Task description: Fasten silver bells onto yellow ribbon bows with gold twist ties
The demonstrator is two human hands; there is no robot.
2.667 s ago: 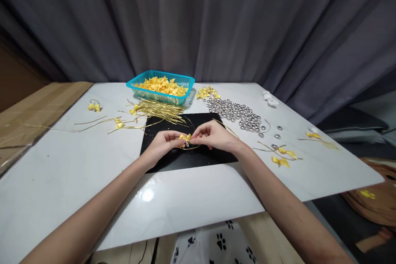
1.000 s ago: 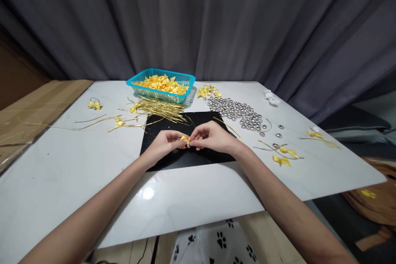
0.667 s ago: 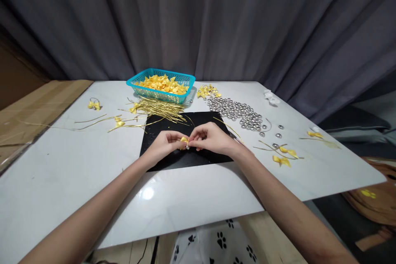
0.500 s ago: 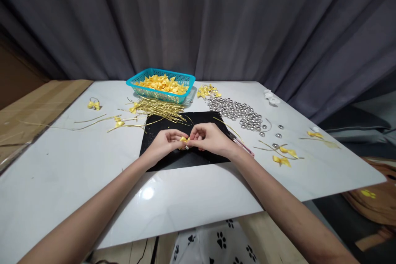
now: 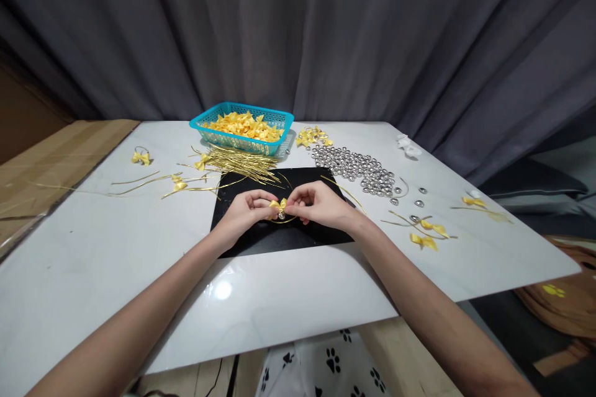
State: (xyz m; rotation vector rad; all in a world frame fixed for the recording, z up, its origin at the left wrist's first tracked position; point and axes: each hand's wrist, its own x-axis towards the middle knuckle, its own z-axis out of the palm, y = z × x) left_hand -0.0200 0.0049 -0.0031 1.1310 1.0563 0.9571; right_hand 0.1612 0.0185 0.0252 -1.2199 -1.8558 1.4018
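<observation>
Over the black mat (image 5: 251, 245), both of my hands hold a small yellow ribbon bow (image 5: 282, 203) between them. My left hand (image 5: 246, 211) pinches its left side, and the fingertips of my right hand (image 5: 319, 203) are closed at its right side. A shiny silver bead or bell (image 5: 282, 216) sits below the knot of the bow. Thin gold cord curves out under and above the bow, near my fingers. My fingertips partly cover the bow's ends.
A blue basket (image 5: 195, 125) of yellow bows stands at the back, with a bundle of gold cords (image 5: 242, 162) before it. Many silver pieces (image 5: 358, 167) lie right of centre. Loose bows with cords (image 5: 423, 242) lie at right; another bow (image 5: 141, 157) lies at left.
My fingers have drawn slightly apart, and more of the bow and the silver piece shows. My right hand has shifted a little and now covers the pink-handled tool beside the mat.
</observation>
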